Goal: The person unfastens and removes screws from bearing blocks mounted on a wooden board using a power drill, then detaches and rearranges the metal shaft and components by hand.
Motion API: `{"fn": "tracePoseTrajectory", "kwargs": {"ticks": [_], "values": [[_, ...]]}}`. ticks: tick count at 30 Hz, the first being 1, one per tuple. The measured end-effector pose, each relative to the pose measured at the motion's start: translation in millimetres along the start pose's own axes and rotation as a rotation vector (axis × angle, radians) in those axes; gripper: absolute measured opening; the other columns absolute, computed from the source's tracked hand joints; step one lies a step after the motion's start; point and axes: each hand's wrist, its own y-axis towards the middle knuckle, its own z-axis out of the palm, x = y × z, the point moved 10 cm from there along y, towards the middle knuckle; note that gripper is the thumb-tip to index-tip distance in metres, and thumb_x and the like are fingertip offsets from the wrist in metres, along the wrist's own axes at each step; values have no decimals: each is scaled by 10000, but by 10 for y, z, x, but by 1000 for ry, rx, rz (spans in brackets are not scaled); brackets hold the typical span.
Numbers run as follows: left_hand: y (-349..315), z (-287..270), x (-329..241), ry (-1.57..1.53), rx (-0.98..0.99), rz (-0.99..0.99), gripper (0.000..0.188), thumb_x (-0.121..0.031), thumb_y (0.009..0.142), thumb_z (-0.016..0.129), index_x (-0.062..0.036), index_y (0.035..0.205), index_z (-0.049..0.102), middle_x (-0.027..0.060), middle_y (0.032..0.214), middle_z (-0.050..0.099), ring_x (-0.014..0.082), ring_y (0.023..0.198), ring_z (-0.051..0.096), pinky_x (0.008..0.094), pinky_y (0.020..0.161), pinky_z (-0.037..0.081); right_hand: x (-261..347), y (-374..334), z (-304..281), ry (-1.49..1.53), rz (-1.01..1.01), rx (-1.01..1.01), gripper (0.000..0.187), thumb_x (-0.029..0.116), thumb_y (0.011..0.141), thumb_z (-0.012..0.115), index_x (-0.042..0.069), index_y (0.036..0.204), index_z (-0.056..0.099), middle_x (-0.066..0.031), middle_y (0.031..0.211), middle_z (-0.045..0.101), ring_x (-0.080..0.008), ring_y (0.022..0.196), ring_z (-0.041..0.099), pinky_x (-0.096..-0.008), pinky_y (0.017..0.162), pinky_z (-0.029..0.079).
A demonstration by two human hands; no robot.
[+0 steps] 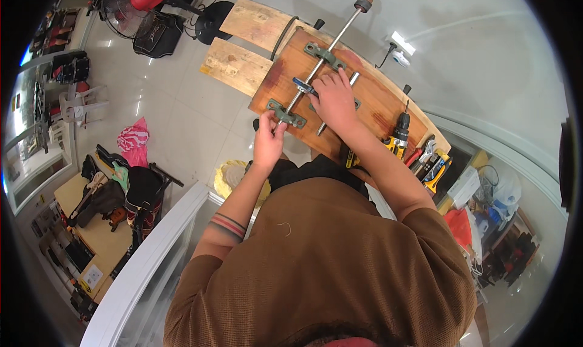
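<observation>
A long steel shaft [344,31] runs through two green pillow block bearings, the far one [325,56] and the near one [286,114], above a wooden board [276,82]. My left hand [268,141] is closed at the shaft's near end, thumb and fingers pinching it beside the near bearing. Bent over the board, my right hand [335,99] has its fingertips on a small blue-and-silver tool [303,85] lying across the shaft; its exact kind is unclear. A second, shorter steel rod [322,129] passes partly under my right hand, with another green bearing [357,104] mostly hidden there.
A dark round fitting [363,4] caps the shaft's far end. On the board's right lie a yellow-and-black cordless drill [399,135] and several hand tools [430,163]. Pale planks [237,64] jut out left, near a floor fan [130,6]. A wall socket [401,49] sits beyond.
</observation>
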Motion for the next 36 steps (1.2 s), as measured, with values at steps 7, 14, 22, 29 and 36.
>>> {"fn": "tracePoseTrajectory", "kwargs": {"ticks": [7,14,22,29,36], "values": [[1,14,-23,-11,-13,59,428,-101,1070,700,-14,1433,492,172,844,650,359,791,667,457,760,536,-44,-150,-163,71,5,5,406,197,889,834,85,1253,694,-122,1240,694,-327,1332,607,-584,1311,309],[21,50,35,16,-18,79,420,-97,1076,690,-20,1433,482,183,833,652,371,794,675,464,768,537,-280,-365,-331,129,68,1,593,273,906,836,72,1426,633,-155,1418,633,-369,1485,502,-607,1336,245],[-49,29,-35,-31,-62,26,416,-103,1068,715,-16,1413,501,187,823,672,355,767,679,443,750,539,-254,-473,-339,127,43,40,765,374,895,854,65,1534,570,-180,1528,578,-413,1593,373,-624,1354,188],[-14,-17,-56,26,-29,32,385,-90,1082,695,-16,1415,515,152,838,678,262,765,657,394,768,552,-205,-542,-294,85,72,149,1042,457,852,894,19,1658,398,-202,1632,478,-416,1653,269,-636,1363,145],[-41,-30,-97,47,-44,20,385,-117,1070,721,-2,1392,543,131,837,661,242,778,654,399,771,558,-253,-575,-239,68,135,170,1100,430,834,917,6,1681,357,-206,1670,443,-417,1672,233,-628,1370,127]]}}
